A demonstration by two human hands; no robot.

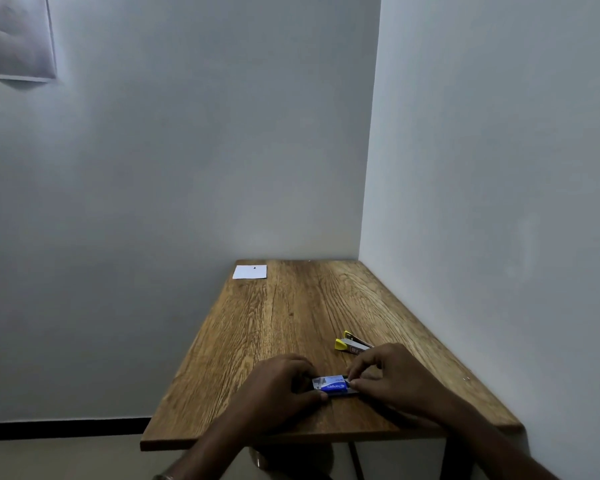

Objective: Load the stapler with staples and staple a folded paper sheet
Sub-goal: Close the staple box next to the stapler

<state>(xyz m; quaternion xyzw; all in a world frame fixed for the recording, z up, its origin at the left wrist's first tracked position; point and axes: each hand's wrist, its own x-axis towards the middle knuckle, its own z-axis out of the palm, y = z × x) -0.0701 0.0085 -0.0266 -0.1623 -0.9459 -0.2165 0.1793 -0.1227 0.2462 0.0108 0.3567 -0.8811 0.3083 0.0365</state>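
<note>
A small blue and white staple box (331, 385) lies near the front of the wooden table (291, 323). My left hand (281, 382) grips its left end with curled fingers. My right hand (385, 374) pinches its right end between thumb and fingertips. A yellow and silver stapler (352, 344) lies open on the table just behind my right hand, untouched. A white folded paper sheet (250, 271) with a small dark mark lies flat at the far left corner of the table.
The table stands in a corner, with walls right behind it and along its right side. A sheet of paper (18, 36) hangs on the wall at the upper left. The floor shows beyond the table's left edge.
</note>
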